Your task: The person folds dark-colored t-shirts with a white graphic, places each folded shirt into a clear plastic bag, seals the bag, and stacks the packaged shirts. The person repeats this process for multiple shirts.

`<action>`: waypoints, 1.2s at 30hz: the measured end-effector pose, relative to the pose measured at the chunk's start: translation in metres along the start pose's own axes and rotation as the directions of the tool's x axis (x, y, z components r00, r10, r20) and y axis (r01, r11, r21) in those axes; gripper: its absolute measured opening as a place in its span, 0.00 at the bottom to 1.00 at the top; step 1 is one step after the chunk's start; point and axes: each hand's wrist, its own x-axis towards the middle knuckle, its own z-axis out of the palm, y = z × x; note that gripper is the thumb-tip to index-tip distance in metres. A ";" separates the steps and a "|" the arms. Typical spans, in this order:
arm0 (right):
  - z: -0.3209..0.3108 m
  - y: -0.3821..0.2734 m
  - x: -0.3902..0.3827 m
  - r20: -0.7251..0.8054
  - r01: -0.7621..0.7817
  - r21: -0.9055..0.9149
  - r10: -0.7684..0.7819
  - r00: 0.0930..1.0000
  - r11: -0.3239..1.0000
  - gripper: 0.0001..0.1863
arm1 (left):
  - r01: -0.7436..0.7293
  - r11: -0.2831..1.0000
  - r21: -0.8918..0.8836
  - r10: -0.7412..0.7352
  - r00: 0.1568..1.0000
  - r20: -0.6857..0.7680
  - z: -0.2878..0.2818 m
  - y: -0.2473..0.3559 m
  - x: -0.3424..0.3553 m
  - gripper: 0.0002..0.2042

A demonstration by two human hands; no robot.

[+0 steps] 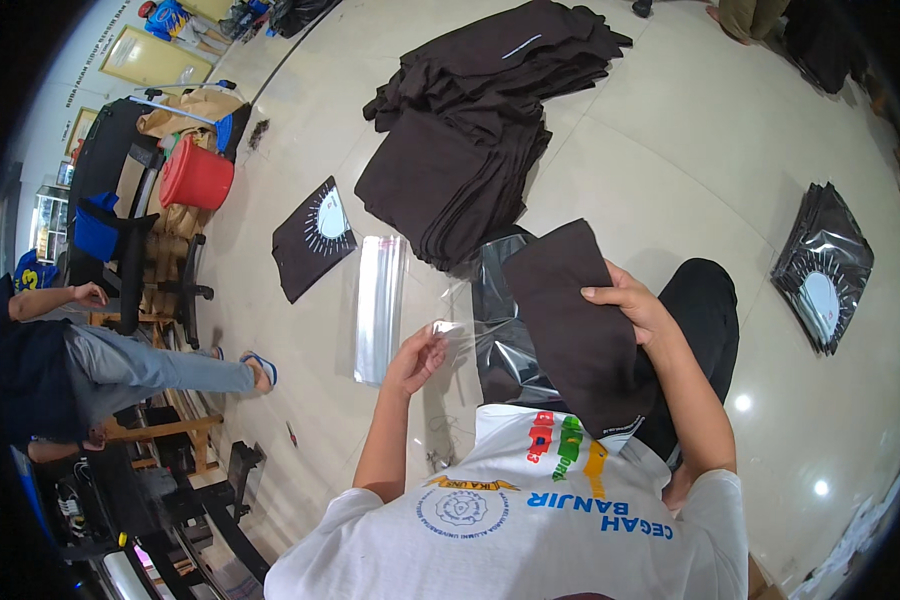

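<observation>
At the far left, a co-worker (120, 355) in grey trousers and sandals stands by the furniture, and beyond the co-worker is a red bucket (198, 175). Next, on the pale tiled floor (690, 130), lies a dark folded shirt (313, 240) with a white sunburst print, and just right of it a flat stack of clear sleeves (379, 310). Near the sleeves is the left hand (420, 360) of a seated person in a white printed T-shirt (530, 520); its fingers are drawn together at the edge of a clear bag (510, 335), which spreads glossily over the lap. Past the hands, two dark cloth piles (450, 185) meet on the floor, the nearer one neatly layered. Above the lap and partly covering the bag is a dark folded cloth (575, 330), tilted, its lower end by the T-shirt. The right hand (635, 305) is closed on this cloth's right edge, thumb on top, the other fingers mostly hidden underneath. At the far right, well apart, a pile of bagged shirts (823, 270) shows another sunburst under shiny plastic.
</observation>
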 end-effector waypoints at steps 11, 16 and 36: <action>0.016 -0.011 -0.022 -0.108 0.121 -0.011 -0.122 0.987 0.993 0.37 | -0.144 0.969 0.202 0.150 0.989 -0.014 0.075 0.038 -0.023 0.15; 0.016 -0.016 -0.037 -0.114 0.181 -0.001 -0.180 0.977 0.983 0.38 | -0.260 0.926 0.272 0.271 0.962 -0.003 0.115 0.044 -0.021 0.20; 0.027 -0.037 -0.071 -0.073 0.261 -0.073 -0.266 0.961 0.963 0.36 | -0.295 -0.299 0.907 0.659 0.624 0.420 0.051 -0.010 -0.036 0.25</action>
